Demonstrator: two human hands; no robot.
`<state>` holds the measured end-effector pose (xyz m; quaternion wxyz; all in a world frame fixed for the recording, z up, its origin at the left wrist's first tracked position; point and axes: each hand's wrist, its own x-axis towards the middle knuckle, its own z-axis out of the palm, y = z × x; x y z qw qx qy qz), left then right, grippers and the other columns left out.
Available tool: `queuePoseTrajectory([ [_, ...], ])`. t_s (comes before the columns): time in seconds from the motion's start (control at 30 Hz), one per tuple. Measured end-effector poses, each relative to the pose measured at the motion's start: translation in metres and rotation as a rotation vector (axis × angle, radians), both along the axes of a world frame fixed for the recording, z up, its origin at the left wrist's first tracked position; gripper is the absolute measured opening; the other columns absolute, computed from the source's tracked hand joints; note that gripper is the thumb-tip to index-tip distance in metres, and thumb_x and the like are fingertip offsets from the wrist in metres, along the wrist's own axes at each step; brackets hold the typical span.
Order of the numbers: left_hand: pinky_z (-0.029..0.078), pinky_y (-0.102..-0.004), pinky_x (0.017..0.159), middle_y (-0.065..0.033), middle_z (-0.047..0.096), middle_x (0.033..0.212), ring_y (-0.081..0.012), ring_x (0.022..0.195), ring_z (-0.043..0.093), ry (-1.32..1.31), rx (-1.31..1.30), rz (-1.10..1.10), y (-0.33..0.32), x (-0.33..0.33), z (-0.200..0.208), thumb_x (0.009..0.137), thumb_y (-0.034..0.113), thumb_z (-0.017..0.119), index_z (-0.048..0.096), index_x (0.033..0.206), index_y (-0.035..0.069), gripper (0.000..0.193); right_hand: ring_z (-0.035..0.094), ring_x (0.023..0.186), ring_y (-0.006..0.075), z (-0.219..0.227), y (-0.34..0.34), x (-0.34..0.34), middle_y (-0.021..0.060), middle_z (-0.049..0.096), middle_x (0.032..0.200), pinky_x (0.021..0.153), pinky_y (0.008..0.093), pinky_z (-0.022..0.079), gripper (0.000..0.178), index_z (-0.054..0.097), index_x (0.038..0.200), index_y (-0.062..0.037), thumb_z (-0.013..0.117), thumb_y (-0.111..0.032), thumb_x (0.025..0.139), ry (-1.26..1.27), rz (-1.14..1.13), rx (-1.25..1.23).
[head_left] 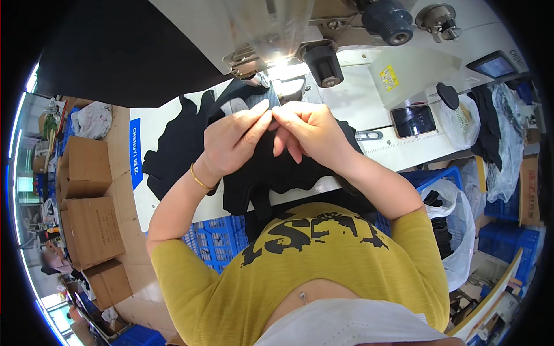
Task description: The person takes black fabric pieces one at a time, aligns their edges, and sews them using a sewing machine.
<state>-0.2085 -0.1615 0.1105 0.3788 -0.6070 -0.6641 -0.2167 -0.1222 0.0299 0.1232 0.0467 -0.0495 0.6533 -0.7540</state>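
My left hand [235, 141] is closed, thumb and forefinger pinched at the edge of a dark grey fabric piece [262, 98] under the sewing machine's bright lamp. Right against it, my right hand [309, 128] also pinches with thumb and forefinger, its other fingers loosely curled. The fingertips of both hands nearly meet, and they hide what the right one grips. Black cut fabric [277, 170] lies spread beneath both hands and hangs over the table's near edge. Just beyond the hands is the sewing machine's needle area [254, 75], partly hidden by the machine head.
On the white table [398, 147] at right lie a phone [414, 121] and small thread snips [369, 135]. The machine head [265, 29] overhangs the far side. Blue crates [216, 239] stand below the table. Cardboard boxes [92, 230] line the floor at left; plastic bags [461, 230] hang at right.
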Motion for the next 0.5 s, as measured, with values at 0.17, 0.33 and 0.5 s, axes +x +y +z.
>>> queuePoseTrajectory([
  [0.17, 0.057, -0.0290, 0.065, -0.0111, 0.070, 0.104, -0.0221, 0.083, 0.070, 0.027, 0.029, 0.055, 0.004, -0.014, 0.004, 0.070, -0.003, 0.067, 0.069, 0.103, 0.001, 0.034, 0.051, 0.042, 0.0067, -0.002, -0.002, 0.002, 0.0074, 0.069, 0.067, 0.045, 0.0219, 0.040, 0.026, 0.063, 0.088, 0.0009, 0.052, -0.019, 0.100, -0.007, 0.003, 0.004],
  [0.33, 0.058, -0.0295, 0.068, -0.0084, 0.069, 0.097, -0.0223, 0.083, 0.070, 0.050, 0.046, 0.080, 0.009, -0.026, 0.005, 0.069, -0.003, 0.067, 0.069, 0.101, 0.001, 0.033, 0.051, 0.042, 0.0059, -0.004, -0.002, 0.009, 0.0060, 0.069, 0.067, 0.044, 0.0215, 0.039, 0.024, 0.065, 0.089, 0.0001, 0.053, -0.018, 0.099, -0.006, 0.026, 0.041],
  [0.5, 0.058, -0.0301, 0.067, -0.0080, 0.068, 0.094, -0.0227, 0.080, 0.069, 0.013, 0.078, 0.096, 0.013, -0.032, 0.007, 0.072, -0.006, 0.070, 0.068, 0.095, 0.001, 0.025, 0.051, 0.042, 0.0054, -0.003, -0.003, 0.010, 0.0061, 0.069, 0.067, 0.044, 0.0214, 0.039, 0.024, 0.065, 0.089, 0.0002, 0.053, -0.018, 0.099, -0.006, 0.028, 0.047],
])
